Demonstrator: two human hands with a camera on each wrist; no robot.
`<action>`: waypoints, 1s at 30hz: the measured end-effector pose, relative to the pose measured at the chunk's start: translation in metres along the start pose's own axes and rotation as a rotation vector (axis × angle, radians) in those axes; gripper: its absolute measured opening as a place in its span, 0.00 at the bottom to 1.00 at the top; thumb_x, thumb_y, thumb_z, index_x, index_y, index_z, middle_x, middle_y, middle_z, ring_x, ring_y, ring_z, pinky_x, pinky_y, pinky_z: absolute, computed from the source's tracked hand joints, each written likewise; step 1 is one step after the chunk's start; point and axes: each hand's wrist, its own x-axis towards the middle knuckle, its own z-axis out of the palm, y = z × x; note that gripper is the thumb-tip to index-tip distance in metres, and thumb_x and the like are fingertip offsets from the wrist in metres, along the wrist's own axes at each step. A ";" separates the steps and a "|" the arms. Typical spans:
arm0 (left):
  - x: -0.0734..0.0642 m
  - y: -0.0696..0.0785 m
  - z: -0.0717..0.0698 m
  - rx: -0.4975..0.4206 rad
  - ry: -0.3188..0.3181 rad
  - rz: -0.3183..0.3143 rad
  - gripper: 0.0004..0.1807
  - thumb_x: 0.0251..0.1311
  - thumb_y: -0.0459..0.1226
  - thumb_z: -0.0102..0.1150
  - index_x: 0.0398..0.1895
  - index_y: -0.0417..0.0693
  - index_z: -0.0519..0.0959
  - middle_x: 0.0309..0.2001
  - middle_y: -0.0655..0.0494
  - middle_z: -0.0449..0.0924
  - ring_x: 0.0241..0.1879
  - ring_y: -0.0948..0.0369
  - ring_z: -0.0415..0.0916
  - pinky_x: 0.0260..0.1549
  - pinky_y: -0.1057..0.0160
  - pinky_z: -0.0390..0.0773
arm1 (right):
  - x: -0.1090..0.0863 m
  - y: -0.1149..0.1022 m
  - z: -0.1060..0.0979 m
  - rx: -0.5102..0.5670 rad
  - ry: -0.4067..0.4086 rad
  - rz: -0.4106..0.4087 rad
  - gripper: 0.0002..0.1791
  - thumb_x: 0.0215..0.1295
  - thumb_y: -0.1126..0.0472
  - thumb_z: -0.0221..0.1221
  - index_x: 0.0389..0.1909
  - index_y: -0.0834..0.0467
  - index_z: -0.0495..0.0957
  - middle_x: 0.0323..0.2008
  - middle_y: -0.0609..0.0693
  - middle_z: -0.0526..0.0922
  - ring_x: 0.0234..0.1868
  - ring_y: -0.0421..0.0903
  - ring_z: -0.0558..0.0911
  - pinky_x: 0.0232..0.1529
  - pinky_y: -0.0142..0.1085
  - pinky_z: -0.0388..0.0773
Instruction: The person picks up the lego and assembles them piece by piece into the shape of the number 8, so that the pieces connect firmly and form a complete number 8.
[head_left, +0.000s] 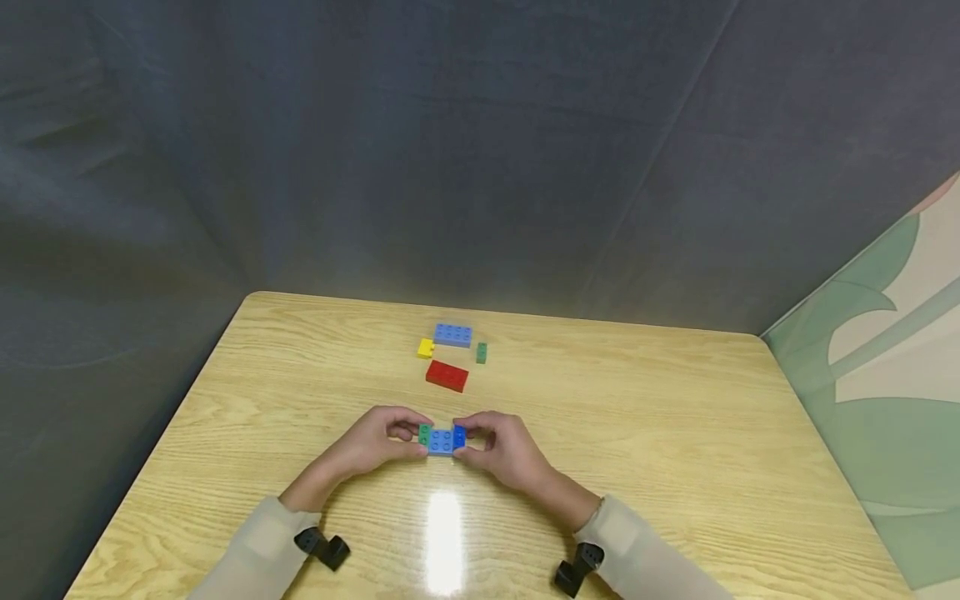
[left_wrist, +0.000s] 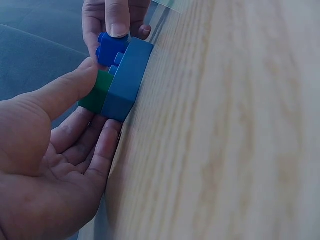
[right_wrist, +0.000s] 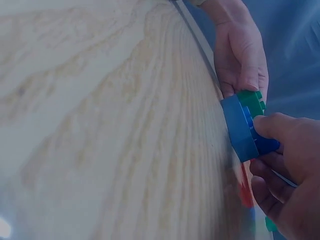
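Observation:
A light blue toy building brick stands near the middle of the table, studs up. On its left end sits a small green brick, and a small dark blue brick is at its right end. My left hand pinches the left end, its thumb on the green brick and fingers along the far side. Between thumb and fingers, my right hand pinches the dark blue brick against the light blue studs. Whether it is fully seated, I cannot tell.
Beyond the hands lie a red brick, a yellow piece, a second light blue brick and a small green brick. A dark curtain hangs behind the wooden table.

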 end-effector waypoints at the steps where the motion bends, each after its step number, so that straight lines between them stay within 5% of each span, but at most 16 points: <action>1: 0.000 0.000 0.000 0.001 0.001 -0.002 0.23 0.60 0.36 0.73 0.56 0.35 0.81 0.47 0.49 0.84 0.43 0.57 0.80 0.43 0.65 0.80 | 0.000 0.000 0.000 -0.005 0.003 -0.004 0.18 0.59 0.63 0.74 0.51 0.60 0.86 0.44 0.48 0.88 0.29 0.38 0.77 0.26 0.30 0.74; 14: -0.002 0.003 0.001 -0.008 -0.001 -0.007 0.24 0.61 0.36 0.72 0.58 0.34 0.80 0.49 0.47 0.84 0.44 0.57 0.80 0.43 0.65 0.80 | 0.001 -0.002 0.002 -0.006 0.000 0.018 0.18 0.57 0.66 0.74 0.49 0.61 0.86 0.44 0.49 0.88 0.35 0.41 0.80 0.28 0.30 0.74; 21: -0.002 0.004 0.001 -0.012 0.001 -0.003 0.23 0.61 0.35 0.72 0.58 0.34 0.80 0.49 0.48 0.83 0.44 0.57 0.80 0.42 0.65 0.80 | 0.003 -0.002 0.005 -0.017 -0.015 0.050 0.18 0.56 0.66 0.75 0.49 0.61 0.86 0.37 0.48 0.87 0.26 0.37 0.75 0.26 0.29 0.74; 30: 0.000 0.002 0.001 0.000 0.002 0.007 0.23 0.60 0.35 0.73 0.57 0.34 0.81 0.47 0.48 0.84 0.43 0.58 0.80 0.43 0.65 0.80 | 0.001 0.001 0.006 -0.027 -0.009 0.042 0.18 0.57 0.66 0.74 0.50 0.61 0.85 0.38 0.48 0.86 0.29 0.37 0.76 0.30 0.30 0.77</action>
